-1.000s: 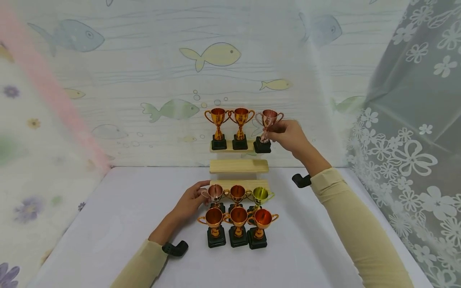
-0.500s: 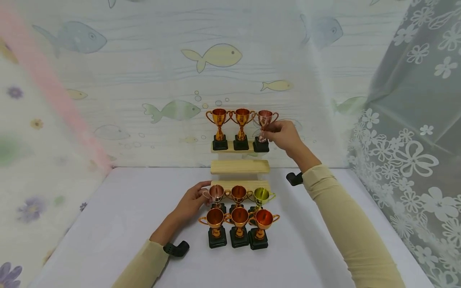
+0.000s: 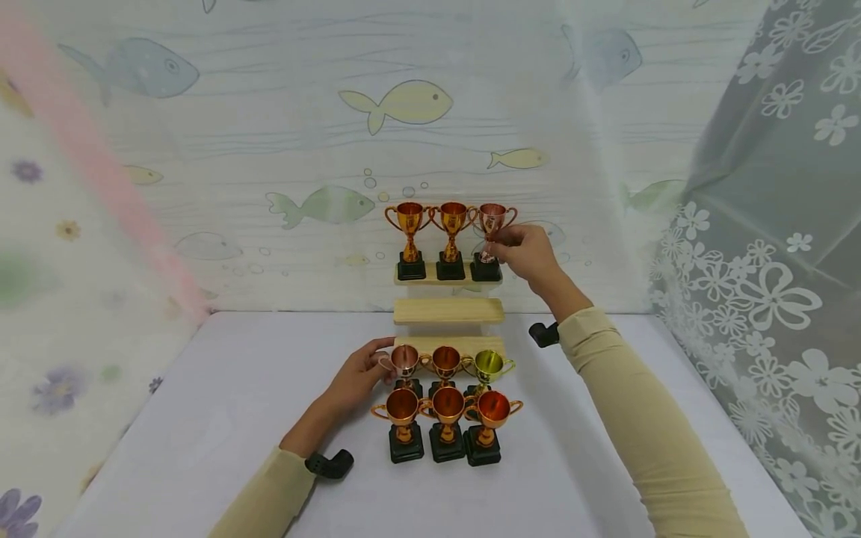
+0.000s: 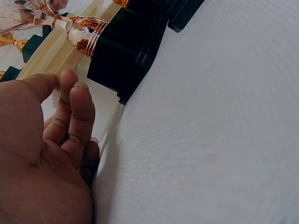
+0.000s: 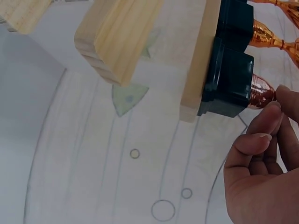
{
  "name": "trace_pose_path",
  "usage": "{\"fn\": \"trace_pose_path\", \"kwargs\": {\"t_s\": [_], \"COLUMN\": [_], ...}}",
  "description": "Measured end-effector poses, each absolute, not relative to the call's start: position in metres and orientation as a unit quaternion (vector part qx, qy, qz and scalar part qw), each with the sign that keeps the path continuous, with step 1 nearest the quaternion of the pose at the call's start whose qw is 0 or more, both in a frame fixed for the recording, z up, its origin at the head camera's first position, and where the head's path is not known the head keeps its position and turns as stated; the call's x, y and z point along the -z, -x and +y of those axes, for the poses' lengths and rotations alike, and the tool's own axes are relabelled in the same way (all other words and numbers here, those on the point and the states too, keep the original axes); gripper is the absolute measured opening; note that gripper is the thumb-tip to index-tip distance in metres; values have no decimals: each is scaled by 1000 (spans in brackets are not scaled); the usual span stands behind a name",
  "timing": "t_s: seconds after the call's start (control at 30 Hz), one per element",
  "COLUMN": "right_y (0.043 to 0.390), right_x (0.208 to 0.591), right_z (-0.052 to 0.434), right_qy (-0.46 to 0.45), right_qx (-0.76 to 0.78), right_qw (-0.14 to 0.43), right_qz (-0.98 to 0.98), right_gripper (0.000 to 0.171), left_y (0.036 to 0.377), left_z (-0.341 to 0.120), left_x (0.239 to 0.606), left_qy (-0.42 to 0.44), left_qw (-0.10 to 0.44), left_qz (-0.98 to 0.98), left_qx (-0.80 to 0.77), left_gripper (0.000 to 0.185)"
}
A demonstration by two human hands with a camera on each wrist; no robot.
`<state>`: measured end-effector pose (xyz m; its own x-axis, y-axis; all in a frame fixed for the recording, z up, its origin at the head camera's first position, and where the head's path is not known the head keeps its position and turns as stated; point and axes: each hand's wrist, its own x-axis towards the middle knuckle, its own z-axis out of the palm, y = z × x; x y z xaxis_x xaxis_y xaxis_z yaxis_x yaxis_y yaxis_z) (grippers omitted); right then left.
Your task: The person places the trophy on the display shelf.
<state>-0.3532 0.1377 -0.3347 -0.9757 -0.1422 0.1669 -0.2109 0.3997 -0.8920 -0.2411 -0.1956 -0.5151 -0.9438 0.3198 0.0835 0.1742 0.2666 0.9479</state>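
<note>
My right hand (image 3: 531,254) pinches the stem of a rose-gold trophy cup (image 3: 493,215). Its black base (image 5: 229,84) sits upright on the right end of the top step (image 5: 191,93) of a wooden three-step stand (image 3: 448,311). Two orange-gold trophy cups (image 3: 409,217) stand to its left on that step. My left hand (image 3: 353,379) is at the left end of the bottom step, thumb and fingertips curled around the wood (image 4: 70,60). Beside those fingers, another rose-gold trophy cup (image 4: 84,32) stands on the table.
Two rows of trophy cups stand before the stand: rose-gold, orange and yellow-gold (image 3: 489,364) ones behind, orange ones (image 3: 447,407) in front. The middle step carries no cup. The white table (image 3: 572,448) meets a fish-patterned curtain (image 3: 269,149) behind the stand.
My right hand has moved slightly left with the rose-gold trophy cup, whose base now lines up with its neighbours on the top step. My left hand stays in place.
</note>
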Motion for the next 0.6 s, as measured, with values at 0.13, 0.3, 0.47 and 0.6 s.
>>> {"fn": "trace_pose_path", "kwargs": {"t_s": [0.13, 0.3, 0.47, 0.6], "right_y": [352, 349, 344, 336], "right_x": [340, 351, 362, 367], "right_z": [138, 140, 145, 149], "right_qy": [-106, -120, -111, -110], "right_qx": [-551, -580, -607, -627], "right_qw": [34, 51, 64, 70], "right_qz": [-827, -804, -784, -768], "right_gripper": [31, 33, 36, 39], "left_y": [240, 239, 238, 238], "left_z": [-197, -197, -196, -196], "left_x": [514, 514, 514, 512], "left_qy": [-156, -153, -154, -152], "left_qw": [61, 59, 63, 58], "left_qz": [794, 797, 796, 798], "left_qx": [-584, -581, -581, -580], "left_gripper": [46, 47, 46, 46]}}
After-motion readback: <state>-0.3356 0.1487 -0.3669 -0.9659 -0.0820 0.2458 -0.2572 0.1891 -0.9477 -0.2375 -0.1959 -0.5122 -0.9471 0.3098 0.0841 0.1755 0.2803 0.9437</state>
